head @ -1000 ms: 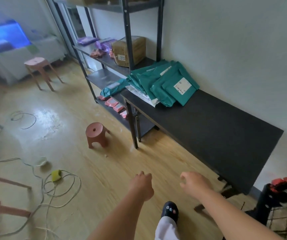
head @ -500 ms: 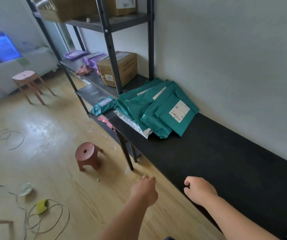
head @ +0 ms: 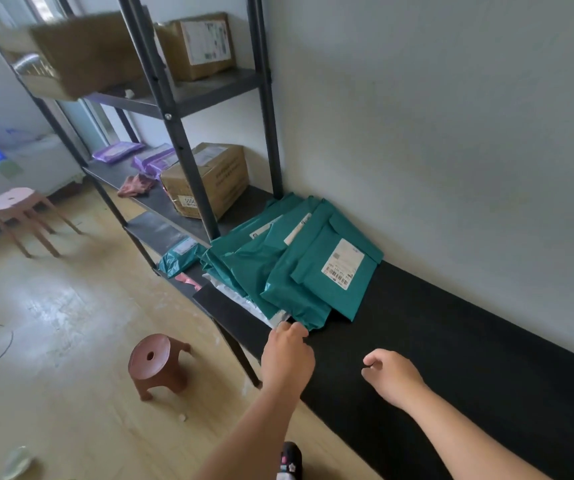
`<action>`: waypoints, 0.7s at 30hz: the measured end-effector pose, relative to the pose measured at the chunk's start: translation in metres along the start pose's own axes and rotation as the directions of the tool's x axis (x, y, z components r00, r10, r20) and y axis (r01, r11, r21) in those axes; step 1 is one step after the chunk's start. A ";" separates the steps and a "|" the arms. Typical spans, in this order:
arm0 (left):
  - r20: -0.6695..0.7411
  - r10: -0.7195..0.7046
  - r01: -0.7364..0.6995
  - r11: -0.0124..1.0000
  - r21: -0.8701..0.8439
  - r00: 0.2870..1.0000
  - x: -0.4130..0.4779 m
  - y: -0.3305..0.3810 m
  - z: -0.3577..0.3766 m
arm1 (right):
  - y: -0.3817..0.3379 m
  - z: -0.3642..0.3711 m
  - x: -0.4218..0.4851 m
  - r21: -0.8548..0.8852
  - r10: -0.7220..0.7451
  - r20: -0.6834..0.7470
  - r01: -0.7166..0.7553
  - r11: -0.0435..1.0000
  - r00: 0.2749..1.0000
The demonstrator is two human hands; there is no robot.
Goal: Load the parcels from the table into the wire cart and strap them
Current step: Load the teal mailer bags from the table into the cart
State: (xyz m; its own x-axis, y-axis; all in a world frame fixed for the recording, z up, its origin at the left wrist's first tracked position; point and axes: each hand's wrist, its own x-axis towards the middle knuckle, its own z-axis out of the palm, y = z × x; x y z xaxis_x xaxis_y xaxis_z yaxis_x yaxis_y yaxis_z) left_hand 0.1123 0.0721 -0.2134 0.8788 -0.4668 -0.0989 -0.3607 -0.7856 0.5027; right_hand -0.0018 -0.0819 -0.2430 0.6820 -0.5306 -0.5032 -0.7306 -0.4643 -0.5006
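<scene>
Several teal mailer parcels (head: 316, 275) lie in an overlapping pile at the far end of the black table (head: 469, 344), against the wall; the top one bears a white barcode label. A white parcel (head: 240, 299) pokes out from under them. My left hand (head: 289, 356) reaches the near corner of the pile; its curled fingers touch the teal and white edges, and the fingertips are hidden. My right hand (head: 394, 377) hovers over the bare tabletop, loosely curled and holding nothing. The wire cart is out of view.
A dark metal shelf unit (head: 188, 157) stands just beyond the table, with cardboard boxes (head: 209, 181), purple bags and a teal parcel (head: 178, 258) on it. On the wooden floor are a low brown stool (head: 159, 363), a pink stool (head: 18, 209) and loose cables.
The view has moved closer to the table and the parcels. My left hand has reached forward from above the floor to the corner of the pile. My right hand has come over the tabletop.
</scene>
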 end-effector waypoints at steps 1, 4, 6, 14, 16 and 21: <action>-0.023 0.010 -0.010 1.000 -0.021 1.000 0.011 0.003 -0.003 | -0.004 -0.004 0.007 0.014 0.002 -0.014 -0.002 1.000 1.000; -0.048 0.039 -0.041 0.998 -0.047 0.998 0.045 0.011 -0.010 | -0.016 -0.017 0.028 0.056 0.035 -0.046 -0.033 0.998 0.998; -0.034 0.055 -0.056 0.997 -0.053 0.998 0.068 0.015 -0.014 | -0.024 -0.025 0.042 0.068 0.064 -0.062 -0.060 0.996 0.996; 0.054 0.128 -0.124 0.990 -0.073 0.990 0.150 0.032 -0.017 | -0.050 -0.044 0.099 0.198 0.219 -0.134 -0.191 0.962 0.966; 0.074 0.154 -0.147 0.985 -0.093 0.985 0.165 0.037 -0.014 | -0.053 -0.042 0.108 0.258 0.267 -0.135 -0.227 0.939 0.954; 0.182 0.178 -0.161 0.982 -0.102 0.967 0.191 0.042 -0.005 | -0.058 -0.033 0.128 0.456 0.394 -0.127 -0.299 0.838 0.910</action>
State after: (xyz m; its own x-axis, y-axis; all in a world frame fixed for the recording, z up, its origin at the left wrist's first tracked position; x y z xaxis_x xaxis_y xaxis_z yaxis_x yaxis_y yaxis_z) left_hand 0.2668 -0.0484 -0.2071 0.7289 -0.6651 -0.1625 -0.4640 -0.6543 0.5971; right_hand 0.1268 -0.1457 -0.2551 0.3289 -0.7559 -0.5660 -0.8019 0.0931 -0.5902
